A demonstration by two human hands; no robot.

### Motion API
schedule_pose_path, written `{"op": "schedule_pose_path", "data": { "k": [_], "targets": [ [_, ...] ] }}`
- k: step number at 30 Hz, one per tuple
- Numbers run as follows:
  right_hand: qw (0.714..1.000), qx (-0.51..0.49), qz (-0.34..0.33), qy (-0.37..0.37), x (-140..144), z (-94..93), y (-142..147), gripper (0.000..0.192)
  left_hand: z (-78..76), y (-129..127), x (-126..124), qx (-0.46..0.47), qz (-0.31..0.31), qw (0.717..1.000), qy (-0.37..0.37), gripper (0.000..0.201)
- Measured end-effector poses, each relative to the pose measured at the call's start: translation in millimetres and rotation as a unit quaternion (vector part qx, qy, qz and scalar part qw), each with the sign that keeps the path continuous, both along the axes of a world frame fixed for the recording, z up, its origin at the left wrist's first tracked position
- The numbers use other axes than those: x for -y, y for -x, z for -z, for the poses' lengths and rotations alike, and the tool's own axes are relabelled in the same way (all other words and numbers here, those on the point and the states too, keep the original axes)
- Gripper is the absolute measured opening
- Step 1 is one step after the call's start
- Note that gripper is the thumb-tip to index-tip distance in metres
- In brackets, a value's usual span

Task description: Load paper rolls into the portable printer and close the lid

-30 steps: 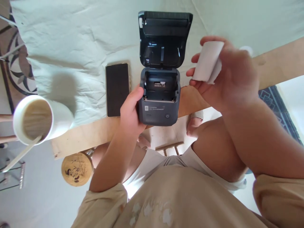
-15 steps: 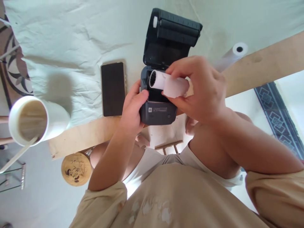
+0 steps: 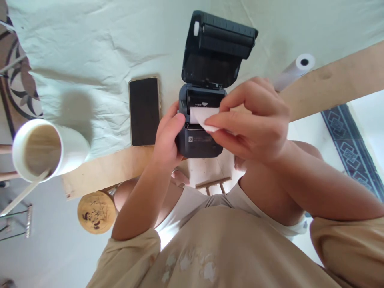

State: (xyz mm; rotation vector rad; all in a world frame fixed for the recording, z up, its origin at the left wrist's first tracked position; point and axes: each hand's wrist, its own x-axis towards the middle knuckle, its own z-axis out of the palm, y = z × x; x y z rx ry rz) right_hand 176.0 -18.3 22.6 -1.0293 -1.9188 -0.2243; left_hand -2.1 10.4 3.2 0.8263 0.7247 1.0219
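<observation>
A small dark grey plastic label printer (image 3: 199,138) stands just above the middle of the frame at the near edge of the wooden counter (image 3: 345,76), its hinged lid (image 3: 217,52) thrown open and tilted back toward the top of the frame. A white paper roll (image 3: 199,115) lies across its open compartment, with a loose end of paper drawn forward over the front lip.

The left hand (image 3: 166,138) is clamped on the printer's left side, thumb up by the roll's end. The right hand (image 3: 255,120) comes in from the right, its grip pinching the loose paper end between thumb and fingertips; it covers the printer's right half and most of the roll.

A black smartphone (image 3: 144,111) lies face up just left of the printer on the pale green cloth (image 3: 90,48). A second white paper roll (image 3: 292,72) lies at upper right. A white cup (image 3: 48,150) sits at the left edge, blurred.
</observation>
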Motion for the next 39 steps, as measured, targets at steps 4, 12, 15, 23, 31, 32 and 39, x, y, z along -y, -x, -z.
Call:
{"op": "schedule_pose_path", "data": {
  "k": [4, 12, 15, 23, 31, 32, 39],
  "targets": [
    [0.998, 0.041, -0.020, 0.053, 7, -2.9, 1, 0.014, 4.4, 5, -2, -0.031, 0.034, 0.998, -0.042, 0.039],
    [0.993, -0.111, 0.006, 0.048, 2, -12.5, -17, 0.014, 5.2, 8, -1, -0.057, 0.046, 0.995, -0.073, 0.044],
    [0.989, -0.103, 0.054, 0.089, 1, -18.5, -24, 0.032, -1.8, 6, 2, -0.080, 0.033, 0.995, -0.041, 0.043],
    [0.943, -0.278, 0.004, 0.185, 7, -19.8, -24, 0.033, -7.5, 5, 4, -0.097, 0.015, 0.995, -0.015, 0.038],
    [0.931, -0.096, -0.082, 0.342, -4, -2.6, -23, 0.051, -9.4, 5, 5, -0.077, 0.036, 0.996, -0.030, 0.038],
    [0.928, -0.082, -0.089, 0.353, -4, -1.0, -22, 0.056, -8.8, 5, 5, -0.073, 0.036, 0.996, -0.031, 0.038],
    [0.931, -0.045, -0.060, 0.357, -4, 2.1, -19, 0.064, -8.4, 3, 6, -0.077, 0.032, 0.996, -0.024, 0.033]
  ]
}}
